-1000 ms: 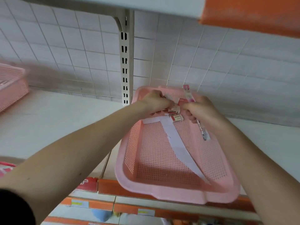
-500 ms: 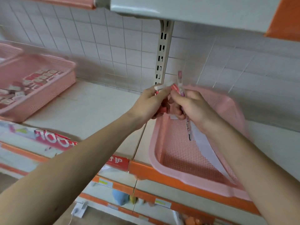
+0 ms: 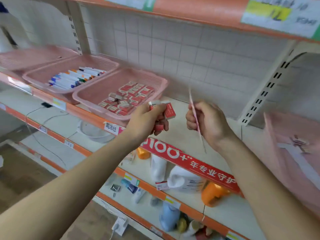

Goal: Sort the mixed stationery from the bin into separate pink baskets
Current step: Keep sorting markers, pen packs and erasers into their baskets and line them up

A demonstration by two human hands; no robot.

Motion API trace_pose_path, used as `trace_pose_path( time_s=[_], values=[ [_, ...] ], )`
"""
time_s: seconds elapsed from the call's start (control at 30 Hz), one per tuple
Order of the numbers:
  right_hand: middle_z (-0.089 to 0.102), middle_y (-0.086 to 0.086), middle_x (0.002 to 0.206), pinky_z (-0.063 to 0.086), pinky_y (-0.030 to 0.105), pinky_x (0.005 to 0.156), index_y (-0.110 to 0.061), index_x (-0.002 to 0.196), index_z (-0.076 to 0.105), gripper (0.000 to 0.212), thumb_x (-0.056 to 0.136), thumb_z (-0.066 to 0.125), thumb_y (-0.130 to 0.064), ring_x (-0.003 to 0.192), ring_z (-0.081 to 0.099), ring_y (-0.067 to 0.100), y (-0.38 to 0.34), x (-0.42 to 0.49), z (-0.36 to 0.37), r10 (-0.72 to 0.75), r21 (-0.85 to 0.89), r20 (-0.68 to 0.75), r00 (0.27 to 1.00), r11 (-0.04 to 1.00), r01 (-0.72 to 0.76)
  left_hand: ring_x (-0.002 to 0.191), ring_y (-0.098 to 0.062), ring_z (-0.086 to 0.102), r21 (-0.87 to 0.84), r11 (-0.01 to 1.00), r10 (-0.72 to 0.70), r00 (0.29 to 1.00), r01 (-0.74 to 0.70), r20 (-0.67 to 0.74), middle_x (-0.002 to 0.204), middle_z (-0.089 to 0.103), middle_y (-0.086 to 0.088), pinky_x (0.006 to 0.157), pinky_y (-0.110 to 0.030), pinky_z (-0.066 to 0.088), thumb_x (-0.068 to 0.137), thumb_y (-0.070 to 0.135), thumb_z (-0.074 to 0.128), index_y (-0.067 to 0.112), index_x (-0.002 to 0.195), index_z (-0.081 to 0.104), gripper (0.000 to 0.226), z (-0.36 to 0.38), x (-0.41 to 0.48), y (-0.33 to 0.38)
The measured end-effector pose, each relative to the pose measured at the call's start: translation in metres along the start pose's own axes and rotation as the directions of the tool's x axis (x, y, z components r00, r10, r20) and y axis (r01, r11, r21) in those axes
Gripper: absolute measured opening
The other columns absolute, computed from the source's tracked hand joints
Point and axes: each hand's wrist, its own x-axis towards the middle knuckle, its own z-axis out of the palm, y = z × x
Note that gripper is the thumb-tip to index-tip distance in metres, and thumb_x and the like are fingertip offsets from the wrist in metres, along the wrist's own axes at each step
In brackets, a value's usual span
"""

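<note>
Over the shelf [image 3: 179,134], right hand [image 3: 208,123] holds pen [image 3: 191,101] upright.

Both hands up in front of a shop shelf w/ pink baskets, each hand holding stationery.

L hand [image 3: 147,118] grips a few small red-and-white boxed erasers [image 3: 170,110], fingers curled round them; R hand [image 3: 207,122] just beside it pinches a thin pink pen [image 3: 194,112], roughly upright, blurred. Behind L hand: basket of red erasers [image 3: 102,87]; touching it on the left, basket of markers [image 3: 50,71] w/ mixed-colour caps; a third pink basket [image 3: 26,58] further left, contents can't be made out. Far right, another pink basket [image 3: 285,134], blurred, w/ a white paper strip [image 3: 297,156] in it. Red banner [image 3: 190,163] w/ "100+" along the shelf edge. Lower shelf: white jug [image 3: 183,179], orange-capped bottles [image 3: 213,194], misc. small items.
</note>
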Motion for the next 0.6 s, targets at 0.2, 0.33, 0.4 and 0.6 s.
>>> trace_pose_path(
  time_s=[0.2,0.33,0.4,0.6],
  values=[
    [0.068,0.009,0.077,0.051,0.038,0.078,-0.009,0.078,0.065,0.012,0.081,0.063,-0.021,0.076,0.066,0.023,0.019,0.019,0.124,-0.052,-0.029,0.027,0.998,0.998,0.053,0.046,-0.021,0.043,0.04,0.999,0.002,0.997,0.001,-0.08,0.058,0.063,-0.013,0.043,-0.025,0.035,0.104,0.019,0.046,-0.002,0.077,0.06,0.038,-0.137,-0.024,-0.003],
    [0.075,0.008,0.091,0.055,0.047,0.091,-0.016,0.083,0.074,0.014,0.08,0.07,-0.029,0.092,0.071,0.025,0.027,0.032,0.181,-0.041,-0.11,-0.032,0.999,0.993,0.037,0.046,-0.022,0.045,0.084,0.996,-0.004,0.995,0.012,-0.096,0.06,0.064,-0.014,0.043,-0.024,0.036,0.105,0.017,0.044,0.0,0.073,0.062,0.041,-0.204,-0.036,-0.001],
    [0.071,0.002,0.079,0.054,0.033,0.068,-0.016,0.085,0.075,0.01,0.087,0.072,-0.025,0.071,0.065,0.015,0.032,0.037,0.198,-0.057,-0.146,-0.089,0.994,0.988,0.043,0.046,-0.023,0.044,0.099,0.995,0.006,0.994,0.005,-0.107,0.061,0.065,-0.013,0.044,-0.025,0.033,0.105,0.017,0.042,0.005,0.071,0.062,0.041,-0.226,-0.036,-0.003],
    [0.074,0.002,0.074,0.05,0.025,0.056,-0.016,0.091,0.075,0.005,0.087,0.074,-0.018,0.061,0.062,0.008,0.036,0.064,0.23,-0.02,-0.108,-0.112,0.994,0.994,0.007,0.044,-0.021,0.046,0.097,0.995,-0.01,0.988,0.026,-0.152,0.064,0.065,-0.017,0.043,-0.022,0.037,0.104,0.016,0.042,-0.002,0.075,0.061,0.039,-0.263,-0.016,-0.011]
  ],
)
